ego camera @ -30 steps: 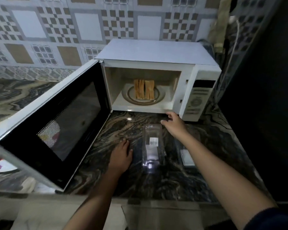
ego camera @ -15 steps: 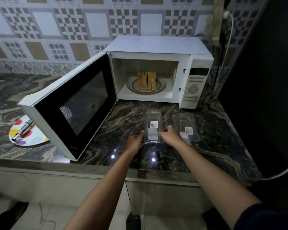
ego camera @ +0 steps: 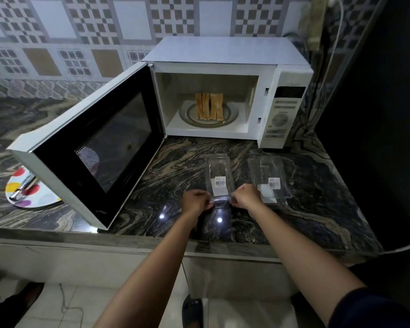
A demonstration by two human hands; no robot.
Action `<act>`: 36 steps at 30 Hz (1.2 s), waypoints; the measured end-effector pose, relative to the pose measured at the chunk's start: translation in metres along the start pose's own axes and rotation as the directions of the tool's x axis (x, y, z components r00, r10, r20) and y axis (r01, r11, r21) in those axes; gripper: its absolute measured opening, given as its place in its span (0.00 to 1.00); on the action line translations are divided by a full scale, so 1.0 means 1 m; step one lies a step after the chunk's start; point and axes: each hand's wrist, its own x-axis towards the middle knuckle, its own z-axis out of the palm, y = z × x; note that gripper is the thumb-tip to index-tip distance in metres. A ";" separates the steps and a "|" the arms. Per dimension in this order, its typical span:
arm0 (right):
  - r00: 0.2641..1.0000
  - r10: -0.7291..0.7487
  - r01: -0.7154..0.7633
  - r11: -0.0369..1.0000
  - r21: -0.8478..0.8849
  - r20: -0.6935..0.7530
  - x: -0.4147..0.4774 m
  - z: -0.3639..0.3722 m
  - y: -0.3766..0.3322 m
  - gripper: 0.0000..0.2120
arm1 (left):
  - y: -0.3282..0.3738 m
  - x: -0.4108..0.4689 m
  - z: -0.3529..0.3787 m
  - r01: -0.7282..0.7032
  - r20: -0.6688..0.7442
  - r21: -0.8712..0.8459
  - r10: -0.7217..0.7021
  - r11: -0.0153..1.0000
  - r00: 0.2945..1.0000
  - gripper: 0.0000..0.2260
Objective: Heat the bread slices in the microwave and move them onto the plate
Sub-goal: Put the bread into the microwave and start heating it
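At the far left, the dotted plate [ego camera: 46, 201] lies on the marble countertop [ego camera: 175, 166] with a metal utensil [ego camera: 24, 188] resting on it. The open microwave door [ego camera: 92, 157] partly hides the plate. Inside the microwave [ego camera: 223, 50], the bread slices [ego camera: 209, 106] stand on edge, side by side, on the glass turntable [ego camera: 189, 114]. In front of the microwave, your left hand [ego camera: 197, 201] and your right hand [ego camera: 246, 197] each pinch a near corner of the clear plastic container [ego camera: 219, 171], with the fingers curled onto its edge. A second clear plastic container [ego camera: 269, 176] lies just to its right.
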 end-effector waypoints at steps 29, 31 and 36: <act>0.996 -0.092 0.091 0.955 -0.282 0.007 -0.022 0.010 -0.010 0.07 | -0.004 -0.002 -0.009 -0.005 -0.148 0.219 0.038 0.976 0.988 0.06; 0.991 -0.112 0.130 0.919 -0.372 0.068 -0.033 0.004 -0.019 0.06 | 0.002 -0.009 -0.009 -0.032 -0.164 0.397 0.105 0.917 0.981 0.07; 0.976 -0.187 0.214 0.915 -0.341 0.112 -0.043 -0.026 -0.036 0.07 | 0.028 -0.028 0.000 -0.101 -0.265 0.416 0.227 0.904 0.937 0.09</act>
